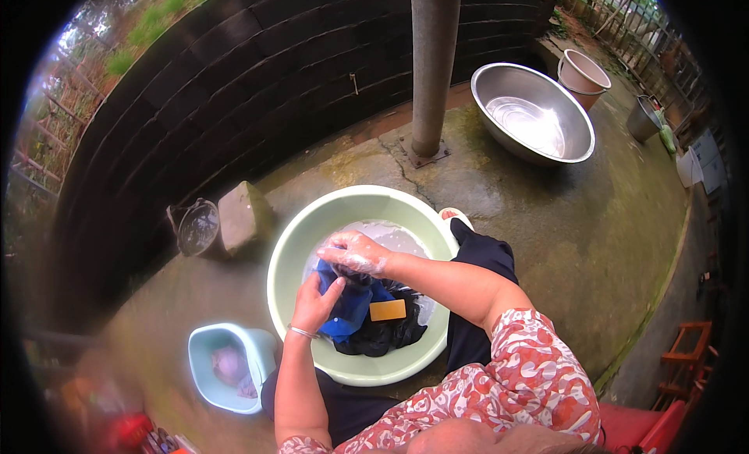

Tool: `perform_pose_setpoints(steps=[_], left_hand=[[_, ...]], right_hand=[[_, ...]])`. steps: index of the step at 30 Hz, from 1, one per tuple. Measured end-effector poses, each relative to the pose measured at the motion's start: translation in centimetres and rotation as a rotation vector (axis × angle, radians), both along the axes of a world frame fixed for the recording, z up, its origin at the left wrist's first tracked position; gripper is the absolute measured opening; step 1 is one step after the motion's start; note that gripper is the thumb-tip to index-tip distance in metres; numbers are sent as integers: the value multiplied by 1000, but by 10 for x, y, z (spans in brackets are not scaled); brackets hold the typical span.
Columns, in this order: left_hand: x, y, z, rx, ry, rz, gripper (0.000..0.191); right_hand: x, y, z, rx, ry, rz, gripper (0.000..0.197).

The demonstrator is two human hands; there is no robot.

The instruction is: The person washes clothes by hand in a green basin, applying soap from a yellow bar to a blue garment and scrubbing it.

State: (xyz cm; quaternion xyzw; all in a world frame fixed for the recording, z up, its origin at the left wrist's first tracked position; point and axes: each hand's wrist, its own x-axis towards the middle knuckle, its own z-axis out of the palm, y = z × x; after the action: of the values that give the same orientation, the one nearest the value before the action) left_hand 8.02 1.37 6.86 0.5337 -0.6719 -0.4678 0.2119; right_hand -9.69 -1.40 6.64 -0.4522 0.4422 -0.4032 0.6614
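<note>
A wide pale-green plastic basin (pixel 287 319) stands in front of me, with cloudy, sudsy water (pixel 404 234) in its far part. Lather covers parts of my right hand (pixel 355 254), which grips a bunched dark part of a wet blue garment (pixel 345 313). Closer to me, my left hand (pixel 318 303), with a bangle at the wrist, holds the same garment at its left side. Black wet cloth (pixel 374 337) is heaped below and right of it. An orange-yellow bar of soap (pixel 387 310) lies flat on that heap. My hands partly hide the gripped fabric.
Left of the basin stands a light-blue bucket (pixel 202 378) holding pale cloth. A concrete block (pixel 239 217) and a dark bucket of water (pixel 200 230) sit by the block wall (pixel 234 91). Beyond rise a metal post (pixel 434 68), a steel basin (pixel 497 123) and a pinkish bucket (pixel 585 71).
</note>
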Motion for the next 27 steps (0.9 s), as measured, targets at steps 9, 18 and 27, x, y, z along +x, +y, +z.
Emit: perform_pose_setpoints(steps=[9, 18, 27], left_hand=[[10, -7, 15, -7, 78, 178, 36], [18, -5, 16, -59, 94, 168, 31], [20, 1, 18, -2, 5, 104, 27]], right_hand=[[-4, 1, 4, -34, 39, 1, 33], [-2, 2, -2, -119, 109, 29, 33], [2, 3, -6, -137, 88, 67, 32]])
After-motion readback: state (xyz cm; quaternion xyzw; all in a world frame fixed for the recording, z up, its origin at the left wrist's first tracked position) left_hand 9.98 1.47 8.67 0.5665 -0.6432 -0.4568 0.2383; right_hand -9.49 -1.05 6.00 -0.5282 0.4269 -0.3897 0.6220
